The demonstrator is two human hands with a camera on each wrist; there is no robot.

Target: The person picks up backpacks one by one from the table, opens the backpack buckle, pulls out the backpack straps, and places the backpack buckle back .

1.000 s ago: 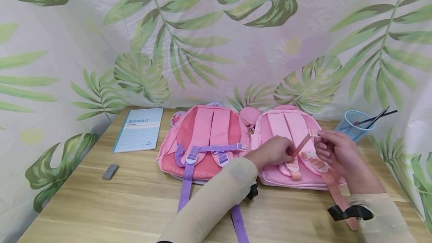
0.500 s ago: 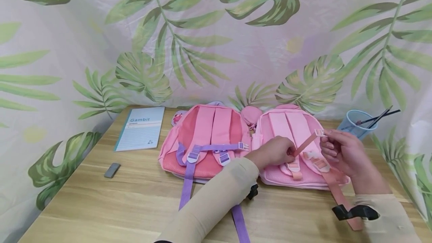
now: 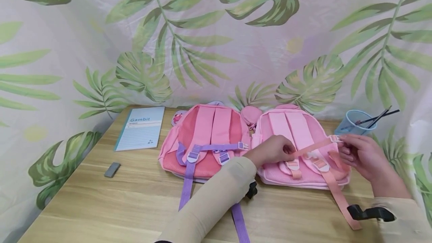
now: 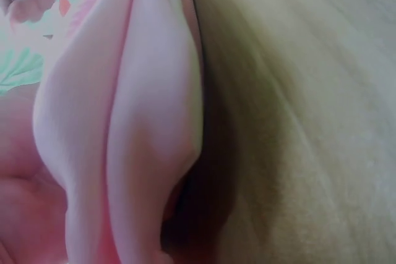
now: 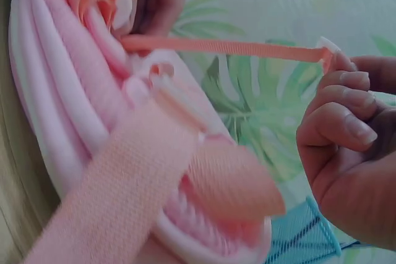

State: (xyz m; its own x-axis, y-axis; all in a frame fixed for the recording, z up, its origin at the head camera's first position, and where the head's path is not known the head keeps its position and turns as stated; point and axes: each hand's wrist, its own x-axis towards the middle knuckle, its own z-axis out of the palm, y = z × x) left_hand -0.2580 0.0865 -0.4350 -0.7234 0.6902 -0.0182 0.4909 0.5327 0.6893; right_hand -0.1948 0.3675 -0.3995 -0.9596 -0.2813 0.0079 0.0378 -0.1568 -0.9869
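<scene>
On the table lies a pale pink backpack [image 3: 269, 125], back panel up. My left hand [image 3: 274, 150] grips a peach strap [image 3: 312, 147] over the backpack's lower middle. At the strap's other end my right hand [image 3: 366, 156] pinches a white buckle [image 3: 334, 138] between thumb and forefinger. Between the hands the strap [image 5: 229, 47] runs straight and taut in the right wrist view, raised off the bag. Below it are the shoulder straps' white adjusters [image 3: 320, 165], and a loose peach strap end [image 3: 341, 198] hangs toward the table's front. The left wrist view shows the bag's side [image 4: 148, 91] beside the left palm.
A darker pink backpack [image 3: 186, 134] with purple straps [image 3: 187, 186] lies to the left. Beyond it are a light blue notebook [image 3: 140, 128] and a small grey block [image 3: 112, 170]. A blue mesh pen cup [image 3: 357, 120] stands behind the right hand. Leaf-print cloth [image 3: 253, 59] hangs behind.
My right hand has moved right and slightly down with the buckle, so the strap between the hands is longer and flatter. The left hand has stayed in place.
</scene>
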